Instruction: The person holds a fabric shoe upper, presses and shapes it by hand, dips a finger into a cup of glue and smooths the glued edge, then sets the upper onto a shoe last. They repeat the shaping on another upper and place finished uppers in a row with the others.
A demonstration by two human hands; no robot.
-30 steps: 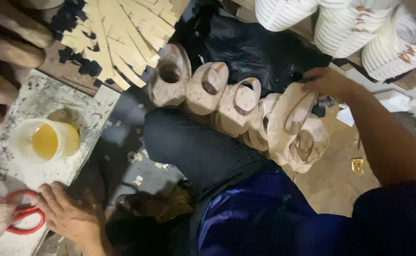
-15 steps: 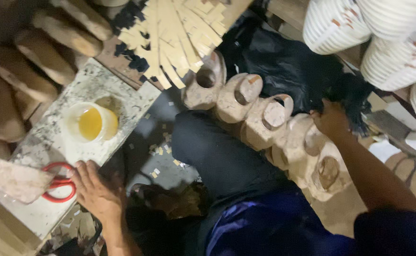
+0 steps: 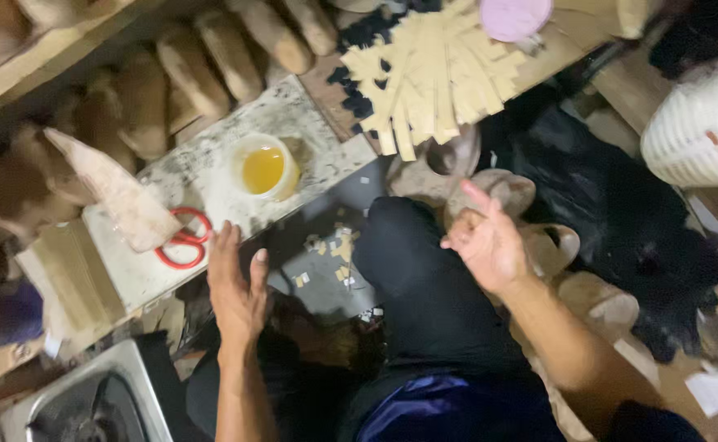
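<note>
Scissors (image 3: 180, 242) with red handles lie flat on the speckled stone surface (image 3: 212, 168), just beside the left hand (image 3: 236, 286) and not picked up. In the head view, the only one there is, that hand rests palm down at the near edge of the surface, its fingers (image 3: 226, 245) stretched out and slightly spread, gripping nothing; the fingertips are close to the scissor handles but seem to stop short of them. A pale pointed scrap of material (image 3: 109, 190) lies across the blades' end, and a small white cup of yellow glue (image 3: 264, 168) stands further back on the same surface.

Judging by how things lie, much preparation looks done: a fan of cut cream strips (image 3: 433, 69) sits on the wooden board behind, small offcuts (image 3: 326, 250) dot the dark patch by the knee, and a row of tan shoe uppers (image 3: 531, 221) curves away on the right. No piece is in hand at present, so cutting or gluing appears to be paused rather than finished.

The right hand (image 3: 486, 241) hangs in the air above the dark trouser leg (image 3: 424, 286) and the shoe uppers, loosely half curled with the forefinger extended upward. It is empty and touches nothing. A metal tub (image 3: 89, 401) shows at the lower left corner.
</note>
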